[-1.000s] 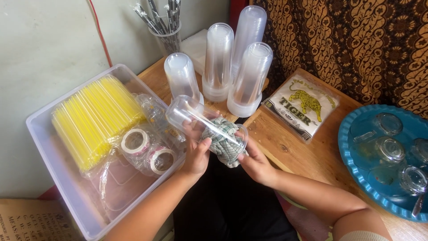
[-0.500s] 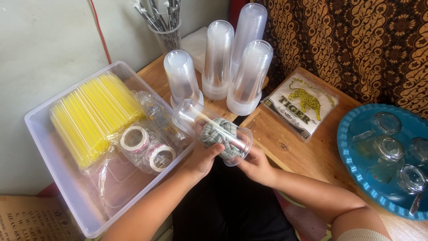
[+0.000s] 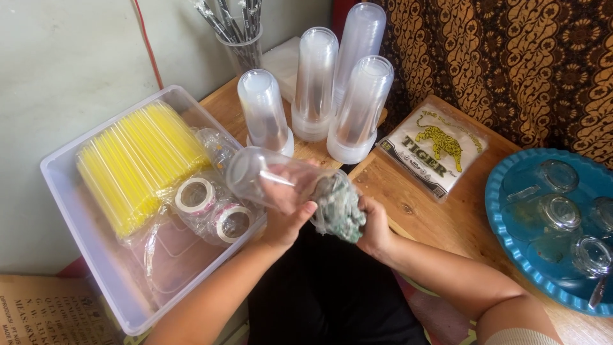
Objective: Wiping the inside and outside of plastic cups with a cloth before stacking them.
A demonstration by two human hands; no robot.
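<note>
A person's left hand [image 3: 284,214] grips a clear plastic cup [image 3: 271,181] held on its side above the near edge of a wooden bench [image 3: 421,211], its base pointing left and its mouth to the right. The right hand [image 3: 373,223] has its fingers closed on a checked cloth [image 3: 337,207] bunched at the cup's mouth, touching the rim.

Just left of the hands, a white plastic tub [image 3: 70,211] holds a bag of yellow straws [image 3: 137,163] and two rolls of tape [image 3: 214,207] wrapped in clear film. On the far side of the bench, four stacks of upturned clear cups [image 3: 319,89] stand close together, with a cup of wrapped dark straws [image 3: 237,32] behind them by the wall. To the right lies a flat packet printed with a yellow tiger [image 3: 437,150], and at the far right a blue tray [image 3: 504,230] carries several upturned glasses [image 3: 562,214]. A brown patterned curtain [image 3: 511,64] hangs behind.
</note>
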